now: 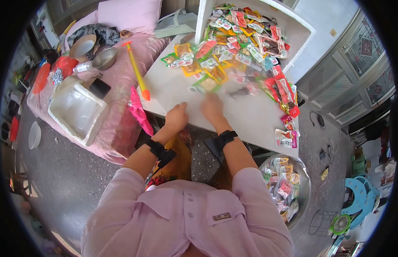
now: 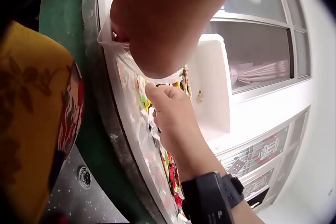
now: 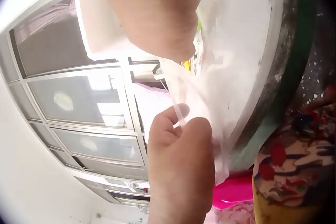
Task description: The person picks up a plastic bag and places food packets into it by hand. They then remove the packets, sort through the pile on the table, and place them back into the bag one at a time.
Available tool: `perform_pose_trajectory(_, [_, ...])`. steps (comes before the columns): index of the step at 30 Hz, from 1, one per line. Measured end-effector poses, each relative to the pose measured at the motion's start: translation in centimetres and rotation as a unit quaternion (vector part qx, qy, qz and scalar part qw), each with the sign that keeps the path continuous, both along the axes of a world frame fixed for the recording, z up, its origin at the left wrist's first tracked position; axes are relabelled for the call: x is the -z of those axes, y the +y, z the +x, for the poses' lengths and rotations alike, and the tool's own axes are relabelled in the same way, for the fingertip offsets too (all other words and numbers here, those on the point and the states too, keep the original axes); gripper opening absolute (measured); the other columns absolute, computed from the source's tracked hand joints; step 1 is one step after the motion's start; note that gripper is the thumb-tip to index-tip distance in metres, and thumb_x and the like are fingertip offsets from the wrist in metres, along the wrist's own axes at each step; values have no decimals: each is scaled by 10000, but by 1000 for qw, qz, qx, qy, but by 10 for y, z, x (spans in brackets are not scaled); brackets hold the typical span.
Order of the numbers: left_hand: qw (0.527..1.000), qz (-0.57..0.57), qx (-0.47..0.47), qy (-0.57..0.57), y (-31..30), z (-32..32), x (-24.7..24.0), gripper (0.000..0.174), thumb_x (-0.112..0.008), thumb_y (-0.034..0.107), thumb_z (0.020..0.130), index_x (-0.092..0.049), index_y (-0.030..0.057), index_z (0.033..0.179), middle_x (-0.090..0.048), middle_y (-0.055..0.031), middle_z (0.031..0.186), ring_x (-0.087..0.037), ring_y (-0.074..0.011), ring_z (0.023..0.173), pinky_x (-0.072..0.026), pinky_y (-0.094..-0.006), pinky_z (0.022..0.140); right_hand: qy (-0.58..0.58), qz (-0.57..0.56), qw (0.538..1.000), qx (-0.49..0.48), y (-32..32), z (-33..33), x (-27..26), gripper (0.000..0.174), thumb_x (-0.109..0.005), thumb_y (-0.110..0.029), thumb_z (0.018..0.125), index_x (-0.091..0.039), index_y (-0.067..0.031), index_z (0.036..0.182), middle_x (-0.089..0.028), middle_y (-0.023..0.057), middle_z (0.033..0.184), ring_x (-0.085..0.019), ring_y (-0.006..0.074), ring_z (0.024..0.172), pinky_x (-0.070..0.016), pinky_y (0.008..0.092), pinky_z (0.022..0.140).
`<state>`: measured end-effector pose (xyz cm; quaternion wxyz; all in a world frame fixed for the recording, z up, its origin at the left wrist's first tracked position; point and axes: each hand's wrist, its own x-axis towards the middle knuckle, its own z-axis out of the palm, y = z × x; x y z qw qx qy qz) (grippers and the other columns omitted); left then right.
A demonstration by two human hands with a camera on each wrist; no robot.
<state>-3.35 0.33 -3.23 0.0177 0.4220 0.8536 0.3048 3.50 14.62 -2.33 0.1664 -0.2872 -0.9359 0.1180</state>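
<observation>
A thin, clear plastic bag (image 3: 195, 100) stretches between the two hands; the head view shows it only as a faint blur over the packets. The left hand (image 1: 177, 116) pinches its edge between thumb and finger, close to the table's near edge. Beside it, the right hand (image 1: 212, 110) has curled fingers on the other part of the bag, with its fingertips partly hidden. Colourful snack packets (image 1: 216, 70) lie on the white table (image 1: 267, 122) just beyond the hands and spill from a white foam box (image 1: 299, 25) tipped on its side.
A metal basin (image 1: 307, 188) of packets stands on the floor at the right. Along the table's right edge lie red packets (image 1: 284, 92). Left of the table, a pink-covered bed (image 1: 122, 145) holds a foam tray (image 1: 74, 107), bowls, a yellow toy (image 1: 137, 73) and a pink item (image 1: 139, 111).
</observation>
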Motion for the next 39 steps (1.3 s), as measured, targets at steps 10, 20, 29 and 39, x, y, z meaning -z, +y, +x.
perform_pose_trajectory(10, [994, 74, -33, -72, -1, -9, 7, 293, -435, 120, 725, -465, 26, 1000, -533, -223, 913, -515, -373, 831, -414, -424, 728, 12, 85, 996, -20, 16, -52, 27, 255, -528, -228, 707, -564, -44, 880, -506, 165, 1017, -451, 318, 997, -385, 442, 772])
perform_pose_trajectory(20, [993, 114, -28, -24, 2, -3, 17, 233, -453, 113, 723, -500, 37, 939, -546, -195, 836, -529, -346, 770, -427, -394, 673, 170, -43, 984, -9, 30, 18, 17, 171, -415, -45, 737, -527, -11, 862, -559, 162, 904, -550, 297, 821, -454, 393, 692])
perform_pose_trajectory(29, [999, 34, 22, 7, 25, 9, 13, 126, -443, 152, 737, -489, 52, 798, -505, -142, 767, -511, -319, 751, -423, -411, 671, 425, -657, 620, 52, -6, 119, -31, 175, -394, -40, 775, -463, -41, 935, -525, 112, 928, -541, 237, 801, -485, 430, 665])
perform_pose_trajectory(39, [998, 37, 48, 14, 28, 20, 5, 123, -420, 131, 740, -497, 40, 771, -518, -141, 770, -500, -307, 798, -437, -397, 660, 342, -698, 624, 79, -1, 117, -19, 204, -400, -32, 746, -457, -37, 942, -522, 111, 894, -537, 240, 759, -477, 440, 652])
